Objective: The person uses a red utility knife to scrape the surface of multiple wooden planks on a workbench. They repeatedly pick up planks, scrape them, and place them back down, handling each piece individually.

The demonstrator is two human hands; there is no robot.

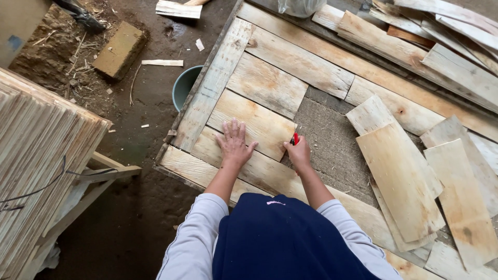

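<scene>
Left hand [234, 143]: fingers spread, palm flat on pale wooden board [254, 123] among boards laid on worktable [332, 140]; right hand [299, 153]: closed around small red tool [295, 138] at board's right edge; loose veneer sheets [402, 179] lying right; teal bucket [183, 86] beside table's left edge.

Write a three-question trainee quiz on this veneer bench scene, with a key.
1. True or false: the left hand lies flat on a veneer sheet.
2. What colour is the small tool in the right hand?
3. The round bucket stands: A) left of the work board, B) on it, C) right of it.

Key: 1 true; 2 red; 3 A.
</scene>
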